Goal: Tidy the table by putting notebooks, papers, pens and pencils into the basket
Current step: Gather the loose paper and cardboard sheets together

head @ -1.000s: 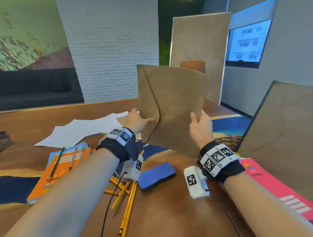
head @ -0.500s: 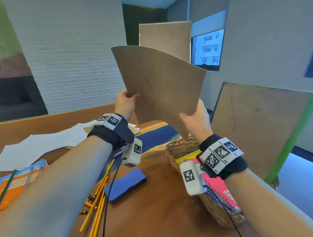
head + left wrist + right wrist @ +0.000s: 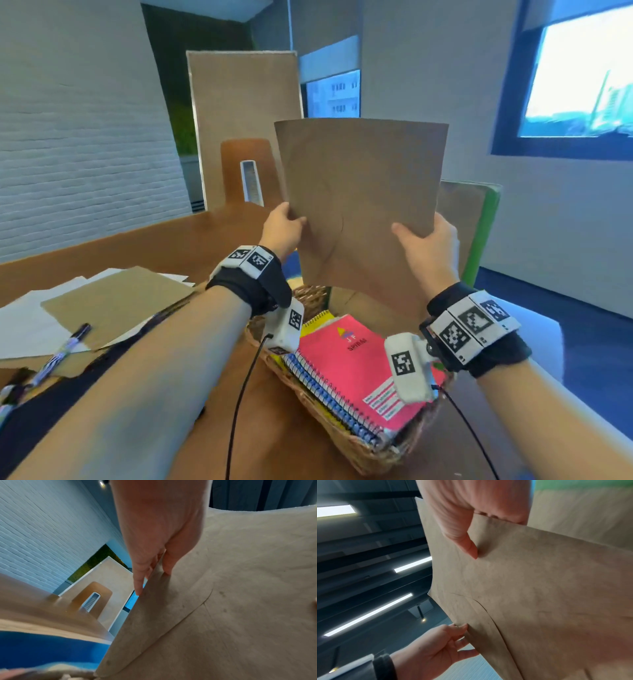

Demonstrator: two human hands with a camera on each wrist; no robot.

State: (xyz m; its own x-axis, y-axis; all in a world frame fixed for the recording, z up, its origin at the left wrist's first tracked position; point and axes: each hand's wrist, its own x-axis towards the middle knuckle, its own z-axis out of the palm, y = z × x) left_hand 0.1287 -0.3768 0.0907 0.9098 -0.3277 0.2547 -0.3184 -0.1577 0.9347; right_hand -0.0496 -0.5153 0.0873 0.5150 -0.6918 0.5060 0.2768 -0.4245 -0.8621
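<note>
Basket (image 3: 342, 442): nearest me, at 6 o'clock under my wrists; a pink spiral notebook (image 3: 356, 363) lies on top in it, a yellow one (image 3: 317, 320) beneath.
My left hand (image 3: 281, 231): at 10 o'clock of the basket, thumb in front and fingers (image 3: 139, 580) behind, pinching the envelope's left edge.
My right hand (image 3: 430, 246): at 2 o'clock, thumb (image 3: 467, 543) pressed on the near face, fingers curled behind the right edge.
Brown envelope (image 3: 359, 205): upright in the air between my hands, its lower corner just above the basket's far rim.
How it handles: I judge it light, thin and floppy, bowing easily; gripping both side edges low down keeps it flat enough to slide in.
Left on the table (image 3: 171, 240): at 9 o'clock, white papers (image 3: 24, 322), another brown sheet (image 3: 116, 301), a pen (image 3: 65, 349).
Farthest: a chair back (image 3: 236, 171) at 12 o'clock.
</note>
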